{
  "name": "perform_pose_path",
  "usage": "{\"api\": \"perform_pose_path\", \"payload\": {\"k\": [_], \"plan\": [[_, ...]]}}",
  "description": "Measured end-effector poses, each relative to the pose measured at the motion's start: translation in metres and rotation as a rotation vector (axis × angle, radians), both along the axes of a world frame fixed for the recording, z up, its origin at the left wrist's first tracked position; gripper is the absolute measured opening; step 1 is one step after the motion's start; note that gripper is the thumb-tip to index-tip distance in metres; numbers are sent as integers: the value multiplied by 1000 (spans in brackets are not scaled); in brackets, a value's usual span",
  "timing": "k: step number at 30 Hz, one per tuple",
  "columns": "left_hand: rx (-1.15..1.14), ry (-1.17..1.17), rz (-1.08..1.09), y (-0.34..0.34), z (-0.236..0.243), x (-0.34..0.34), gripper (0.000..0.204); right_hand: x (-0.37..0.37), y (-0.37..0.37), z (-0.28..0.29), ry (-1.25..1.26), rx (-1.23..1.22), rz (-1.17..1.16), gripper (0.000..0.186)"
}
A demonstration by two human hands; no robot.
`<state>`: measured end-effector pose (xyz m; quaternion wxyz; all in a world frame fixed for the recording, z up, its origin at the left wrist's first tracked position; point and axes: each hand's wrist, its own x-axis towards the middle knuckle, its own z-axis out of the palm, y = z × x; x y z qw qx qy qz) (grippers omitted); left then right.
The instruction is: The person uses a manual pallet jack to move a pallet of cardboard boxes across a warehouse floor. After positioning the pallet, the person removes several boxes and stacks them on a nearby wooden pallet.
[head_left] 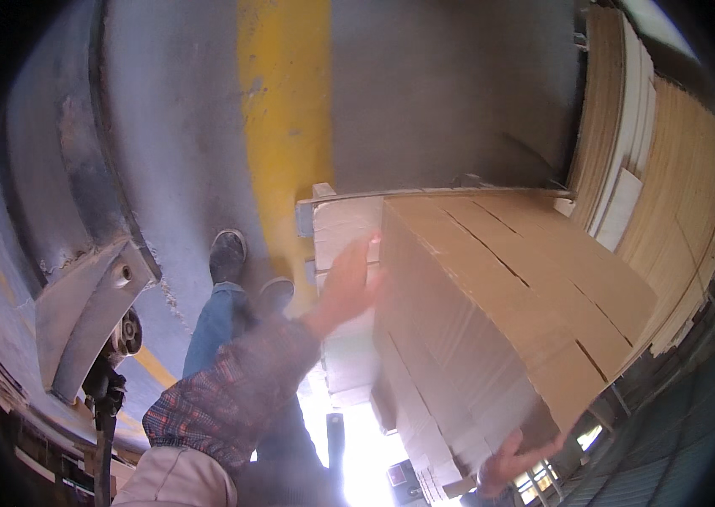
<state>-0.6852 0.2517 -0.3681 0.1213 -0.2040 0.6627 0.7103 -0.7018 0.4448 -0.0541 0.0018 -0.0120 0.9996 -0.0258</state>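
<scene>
A tall stack of flattened brown cardboard boxes [535, 262] stands in front of me to the right, slots showing in its top sheet. My left hand [347, 286] lies against the left side of the stack, fingers stretched out and slightly blurred. At the near end, by the lower corner, my right hand [513, 463] touches the cardboard with thumb and fingers apart. Neither hand appears closed around a sheet. Part of the right hand and its forearm is out of sight.
Further stacks of cardboard sheets [674, 186] rise at the far right. A yellow stripe [285, 110] crosses the grey floor. To the left is a metal bracket [91, 308] beside a wheel [127, 332]. My shoe [228, 255] stands near the stripe.
</scene>
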Motion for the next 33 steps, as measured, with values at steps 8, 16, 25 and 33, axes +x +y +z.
{"api": "perform_pose_path", "payload": {"k": [8,16,25,33], "plan": [[-37,134,-13,15,-100,-35,58,34,34,-4,71,261,-251,87],[97,93,-63,22,-115,-50,55,43,53,-3,56,396,-246,84],[255,213,-101,19,-119,-50,45,46,65,1,41,458,-257,81],[-128,197,-182,13,-101,-47,47,48,72,7,46,499,-277,78]]}}
